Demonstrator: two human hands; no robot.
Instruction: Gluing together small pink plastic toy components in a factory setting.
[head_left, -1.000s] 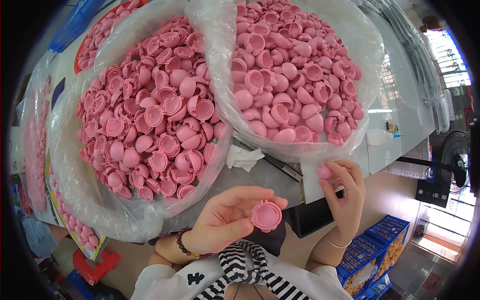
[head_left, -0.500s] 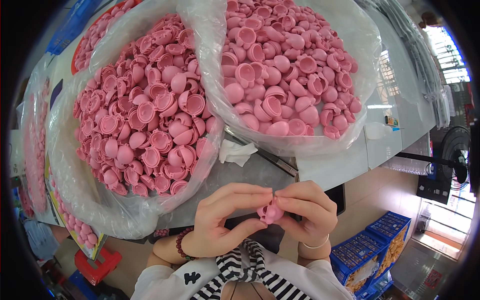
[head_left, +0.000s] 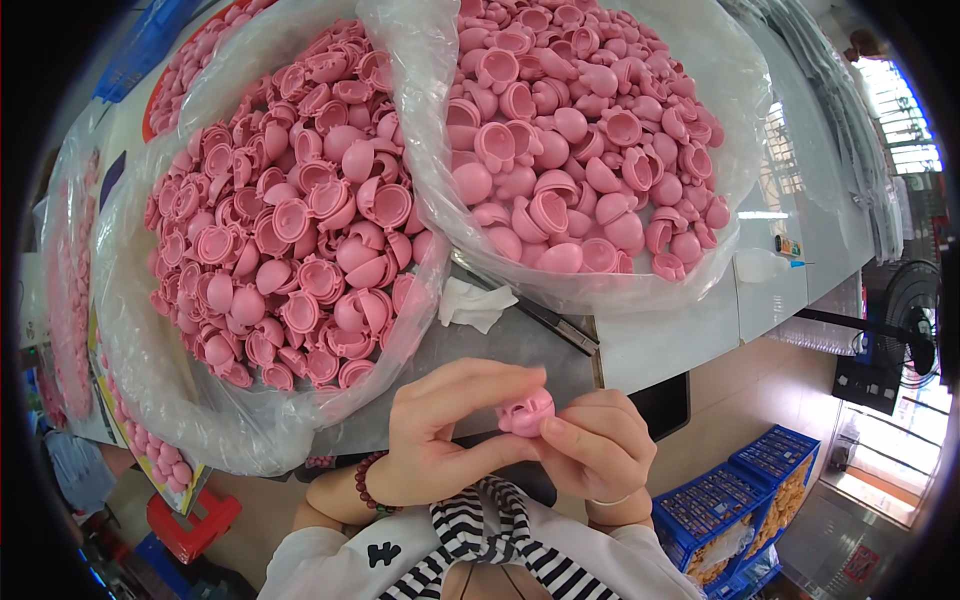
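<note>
Between my two hands is a small pink rounded plastic piece (head_left: 526,412) with little raised knobs. My left hand (head_left: 440,425) curves around its left side, thumb below and fingers above. On its right side, the fingertips of my right hand (head_left: 600,440) press against it. Beyond my left hand, a clear plastic bag (head_left: 140,390) lies spread wide, full of pink half-shell pieces (head_left: 290,222). A second clear bag (head_left: 640,292) beside it holds similar pink shells (head_left: 570,125), some cupped side up.
White tissue (head_left: 475,303) and a dark metal bar (head_left: 530,312) lie between bags and hands. A small white bottle (head_left: 760,265) stands right. Blue crates (head_left: 705,505) sit low at right, a black fan (head_left: 910,320) above them. A red stool (head_left: 195,527) is lower left.
The pink piece has turned and moved slightly up and left. My right hand's fingers have shifted from its top to its right side.
</note>
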